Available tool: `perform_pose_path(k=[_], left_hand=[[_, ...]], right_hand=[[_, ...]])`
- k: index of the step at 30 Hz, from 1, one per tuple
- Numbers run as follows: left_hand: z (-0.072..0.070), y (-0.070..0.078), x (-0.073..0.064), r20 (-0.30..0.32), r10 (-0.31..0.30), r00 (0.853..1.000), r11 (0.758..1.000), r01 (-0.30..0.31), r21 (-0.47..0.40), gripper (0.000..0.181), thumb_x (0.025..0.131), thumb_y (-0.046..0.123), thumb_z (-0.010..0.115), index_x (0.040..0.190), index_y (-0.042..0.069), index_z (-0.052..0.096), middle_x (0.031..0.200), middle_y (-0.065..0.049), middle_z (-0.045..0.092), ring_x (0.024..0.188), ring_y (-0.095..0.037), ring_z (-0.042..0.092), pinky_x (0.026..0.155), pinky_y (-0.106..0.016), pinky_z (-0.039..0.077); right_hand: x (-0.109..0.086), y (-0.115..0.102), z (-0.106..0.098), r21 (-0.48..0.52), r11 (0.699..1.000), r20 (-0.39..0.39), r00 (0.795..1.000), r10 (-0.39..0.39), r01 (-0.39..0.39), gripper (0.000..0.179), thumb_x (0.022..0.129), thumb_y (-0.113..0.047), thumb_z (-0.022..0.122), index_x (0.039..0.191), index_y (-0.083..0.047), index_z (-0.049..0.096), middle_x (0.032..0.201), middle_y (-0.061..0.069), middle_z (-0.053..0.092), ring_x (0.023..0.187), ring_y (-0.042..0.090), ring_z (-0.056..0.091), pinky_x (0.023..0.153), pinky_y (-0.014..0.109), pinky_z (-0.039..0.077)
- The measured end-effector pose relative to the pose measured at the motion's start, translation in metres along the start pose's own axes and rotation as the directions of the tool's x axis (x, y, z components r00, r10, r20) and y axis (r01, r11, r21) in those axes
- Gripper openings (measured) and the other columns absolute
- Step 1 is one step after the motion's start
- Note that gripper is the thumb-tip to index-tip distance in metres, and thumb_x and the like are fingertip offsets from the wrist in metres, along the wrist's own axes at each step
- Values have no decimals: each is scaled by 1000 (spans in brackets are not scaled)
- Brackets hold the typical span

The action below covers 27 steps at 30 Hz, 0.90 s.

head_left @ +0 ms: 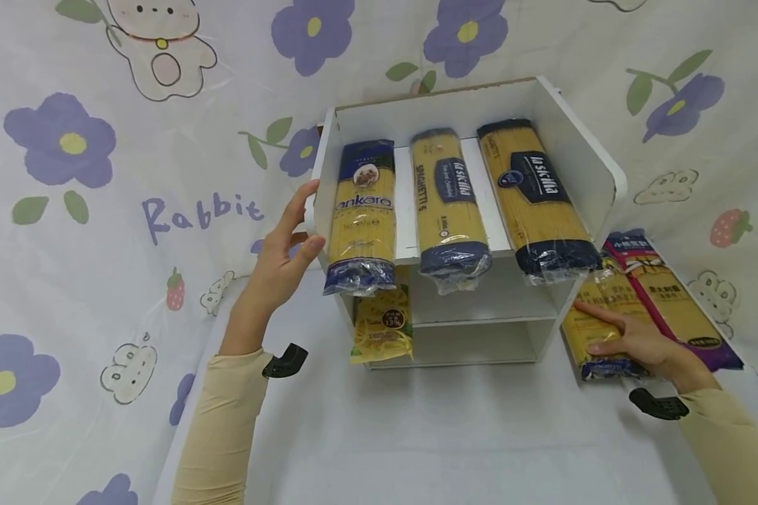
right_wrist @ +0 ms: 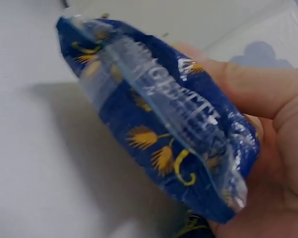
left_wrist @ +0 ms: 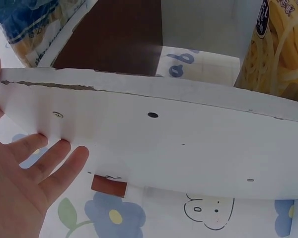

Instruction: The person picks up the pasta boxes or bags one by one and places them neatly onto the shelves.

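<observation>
My left hand (head_left: pixel 276 261) is at the left side panel (left_wrist: pixel 188 144) of a white shelf unit. Its fingers lie nearly straight against the panel's outer face, with the thumb by the front edge. My right hand (head_left: pixel 647 347) grips a yellow spaghetti pack (head_left: pixel 609 294) with blue ends, right of the shelf. Close up, its blue end (right_wrist: pixel 159 119) shows printed wheat ears, with the hand along one side. Three spaghetti packs lie side by side on the top shelf: an Ankara pack (head_left: pixel 363 217), a middle La Sicilia pack (head_left: pixel 448 210) and a right La Sicilia pack (head_left: pixel 537 196).
A smaller yellow pasta bag (head_left: pixel 382 326) stands in the lower left compartment, jutting over the front edge. Beside the gripped pack lies a purple-and-yellow pasta pack (head_left: pixel 676 301). White table surface (head_left: pixel 455 435) lies in front; a flower-printed cloth (head_left: pixel 215 140) hangs behind.
</observation>
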<state>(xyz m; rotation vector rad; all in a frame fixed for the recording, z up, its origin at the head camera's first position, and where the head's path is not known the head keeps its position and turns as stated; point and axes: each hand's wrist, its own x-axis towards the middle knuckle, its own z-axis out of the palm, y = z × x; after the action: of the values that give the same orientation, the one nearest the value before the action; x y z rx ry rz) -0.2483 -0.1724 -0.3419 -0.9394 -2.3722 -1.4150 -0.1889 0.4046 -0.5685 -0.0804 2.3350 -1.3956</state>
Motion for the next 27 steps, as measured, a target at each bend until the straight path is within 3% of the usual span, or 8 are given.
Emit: perform_pose_path(k=[3,5,8,11,13,19,23,27], left_hand=[[1,-1,1,4,-7,1000,1000,7,1,77,88,74,47,154,43,24,154,5,43,126,-23,55,99,-52,52],[0,-1,1,6,-14,1000,1000,14,-2,78,88,75,47,154,43,23,154,6,42,125,-24,56,97,-52,53],[0,-1,1,5,-21,1000,1000,21,-5,78,87,76,47,154,43,23,156,6,40,127,-26,55,98,-53,53],[0,-1,0,8,-33,999,999,33,-3,78,87,77,47,154,45,23,155,4,41,123,-27,58,95,-53,54],[0,0,0,11,-35,999,999,35,-3,78,87,77,47,154,45,22,154,3,41,121,-28,58,94,-53,54],[0,3,0,13,-17,1000,1000,17,-10,79,87,76,46,155,42,22,154,2,42,122,-30,58,94,-54,54],[0,3,0,12,-24,1000,1000,24,-4,79,87,76,46,155,43,22,155,2,41,122,-31,59,93,-54,55],[1,4,0,10,-32,999,999,32,4,80,87,77,45,155,44,21,156,1,41,121,-32,59,91,-54,56]], right_hand=[[-1,-1,6,25,1000,-29,1000,-12,13,91,89,-21,72,159,-32,15,164,28,5,140,48,21,105,75,18],[-2,-3,9,38,999,-51,998,-25,27,93,89,-20,72,159,-32,13,163,30,2,140,52,15,105,75,18],[-5,-9,11,38,999,-94,995,-29,33,93,91,-20,71,158,-38,9,163,28,6,131,43,29,105,55,35],[-11,-18,10,16,999,-144,989,-30,33,91,93,-23,69,157,-43,7,156,26,16,115,24,40,91,29,43],[-15,-25,8,9,999,-186,981,-48,51,89,94,-22,68,157,-44,8,148,16,27,106,12,44,82,18,46],[-29,-55,-6,58,977,-297,938,-179,205,88,94,-4,65,158,-36,15,134,-19,34,98,-7,51,76,11,51],[-40,-82,-13,75,946,-358,894,-269,315,89,91,7,64,159,-31,20,140,-21,36,100,-8,56,76,10,52],[-53,-110,-16,52,933,-396,865,-309,357,91,89,10,63,158,-30,21,134,-22,40,102,-10,58,76,9,53]])
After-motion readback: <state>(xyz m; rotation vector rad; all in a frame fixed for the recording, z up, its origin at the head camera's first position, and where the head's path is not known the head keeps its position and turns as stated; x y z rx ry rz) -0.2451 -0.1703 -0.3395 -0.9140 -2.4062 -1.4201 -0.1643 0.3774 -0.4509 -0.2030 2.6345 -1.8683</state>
